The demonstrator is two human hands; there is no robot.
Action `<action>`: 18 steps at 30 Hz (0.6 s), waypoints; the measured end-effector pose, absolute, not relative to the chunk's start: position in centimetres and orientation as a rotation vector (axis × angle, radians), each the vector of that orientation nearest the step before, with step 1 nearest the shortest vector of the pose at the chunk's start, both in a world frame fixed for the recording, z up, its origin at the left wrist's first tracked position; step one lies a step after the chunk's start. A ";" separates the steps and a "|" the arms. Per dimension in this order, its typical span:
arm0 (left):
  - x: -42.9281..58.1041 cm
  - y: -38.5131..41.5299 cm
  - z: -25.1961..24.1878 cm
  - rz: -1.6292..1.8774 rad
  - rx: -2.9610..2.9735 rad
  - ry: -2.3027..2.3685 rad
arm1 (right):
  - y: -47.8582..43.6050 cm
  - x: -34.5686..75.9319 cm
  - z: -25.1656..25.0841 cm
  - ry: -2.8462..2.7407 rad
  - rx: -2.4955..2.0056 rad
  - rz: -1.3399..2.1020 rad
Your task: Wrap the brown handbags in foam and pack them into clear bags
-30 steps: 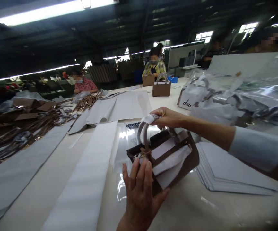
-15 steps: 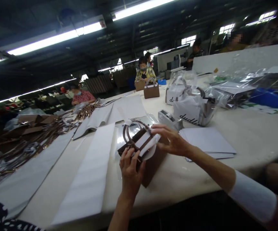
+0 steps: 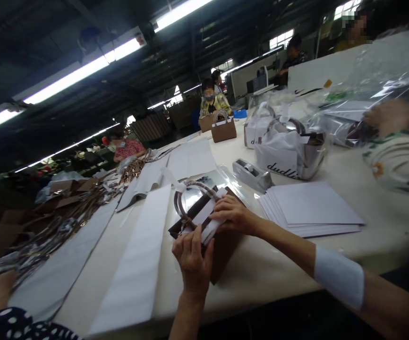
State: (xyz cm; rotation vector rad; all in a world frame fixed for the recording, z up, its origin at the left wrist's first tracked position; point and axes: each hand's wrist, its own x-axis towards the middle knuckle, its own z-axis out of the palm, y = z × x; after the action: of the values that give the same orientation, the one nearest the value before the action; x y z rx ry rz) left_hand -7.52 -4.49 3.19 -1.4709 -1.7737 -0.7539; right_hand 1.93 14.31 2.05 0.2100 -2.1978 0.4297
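Observation:
A brown handbag point(image 3: 227, 252) stands at a slant on the table in front of me, with two arched, wrapped handles point(image 3: 179, 203). White wrapping point(image 3: 209, 230) lies along its open top, on the side nearest me. My left hand point(image 3: 193, 257) is closed over the near left corner of the bag's rim, fingers on top and thumb on the side. With bent fingers my right hand point(image 3: 234, 215) grips the white wrapping at the bag's right end. Clear plastic point(image 3: 231, 179) lies behind and under the bag.
Right of the bag are a stack of white sheets point(image 3: 318, 205), a tape dispenser point(image 3: 250, 174) and handbags in white printed bags point(image 3: 282, 156). White foam sheet point(image 3: 133, 255) and piled brown straps point(image 3: 84, 203) lie left. Co-workers' hands point(image 3: 390, 115) reach in from both sides.
My right hand has come in and down from spread fingers to a grip on the white wrapping. A co-worker's hand and patterned sleeve have appeared at the right.

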 end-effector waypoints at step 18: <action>-7.5 -4.3 2.8 -0.613 -1.621 -1.693 | 13.3 2.9 1.4 -2.148 0.074 0.655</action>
State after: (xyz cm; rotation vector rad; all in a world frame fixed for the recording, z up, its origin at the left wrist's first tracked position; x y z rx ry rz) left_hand -7.52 -4.30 2.80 -1.6205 -1.6931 -0.6128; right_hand 2.94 13.30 1.35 0.0735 -2.1483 0.6552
